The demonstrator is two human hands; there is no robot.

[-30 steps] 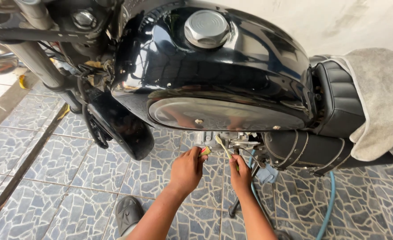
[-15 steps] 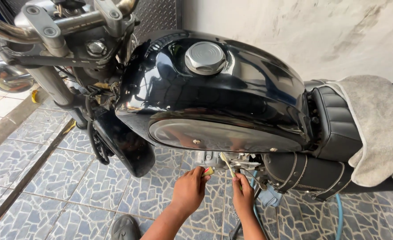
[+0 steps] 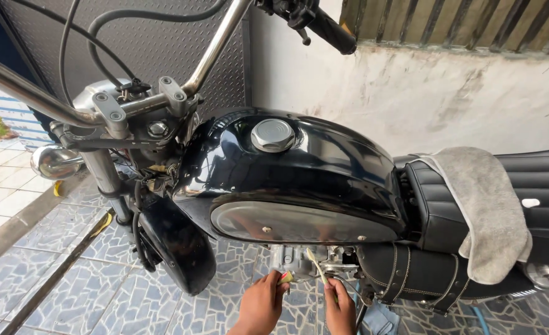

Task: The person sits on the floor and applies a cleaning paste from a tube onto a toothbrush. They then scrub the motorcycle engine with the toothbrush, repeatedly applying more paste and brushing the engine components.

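A stained plaster wall (image 3: 448, 99) and dark checker-plate panel (image 3: 163, 43) are seen above a blue mosaic-tiled floor (image 3: 39, 279) in daylight.

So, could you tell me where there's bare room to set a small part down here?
Bare tiled floor left of the front fender, and the seat beyond the towel. Crowded under the tank, where the left hand and right hand work.
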